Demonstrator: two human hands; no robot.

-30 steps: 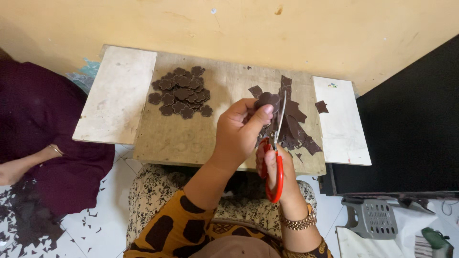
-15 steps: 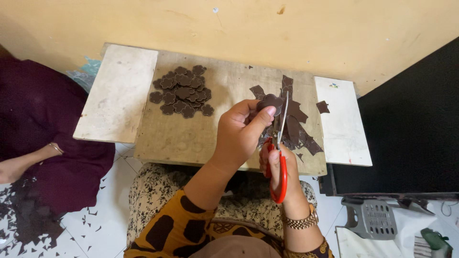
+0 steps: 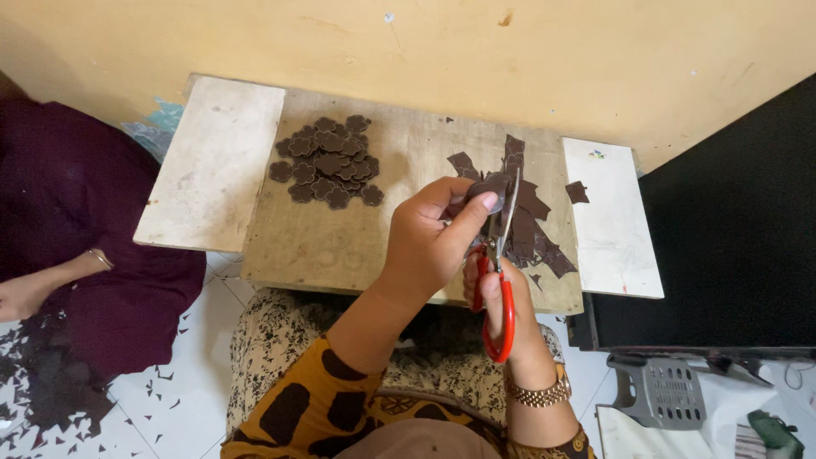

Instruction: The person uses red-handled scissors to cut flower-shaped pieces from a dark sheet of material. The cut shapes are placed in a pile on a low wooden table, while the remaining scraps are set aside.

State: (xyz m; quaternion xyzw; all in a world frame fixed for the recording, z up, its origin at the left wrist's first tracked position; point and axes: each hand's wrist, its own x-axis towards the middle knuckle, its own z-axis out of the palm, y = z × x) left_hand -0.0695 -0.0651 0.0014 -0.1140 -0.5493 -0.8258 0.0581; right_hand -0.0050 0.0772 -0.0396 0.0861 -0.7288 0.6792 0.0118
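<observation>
My left hand (image 3: 429,234) pinches a small dark brown piece (image 3: 489,184) of sheet material above a low wooden board (image 3: 340,238). My right hand (image 3: 501,297) grips red-handled scissors (image 3: 500,280), whose blades point up and cut into that piece. A heap of dark brown offcuts (image 3: 531,217) lies on the board just behind the hands. A pile of several flower-shaped dark brown cut-outs (image 3: 327,161) sits at the board's back left.
White slabs flank the board on the left (image 3: 212,161) and right (image 3: 612,221). Another person in dark purple clothing (image 3: 76,221) sits at left, with dark scraps on the white tiled floor (image 3: 51,399). A black panel (image 3: 731,229) stands at right, yellow wall behind.
The hands hold almost the same place; the scissors have shifted slightly lower and the piece has turned a little in my left fingers.
</observation>
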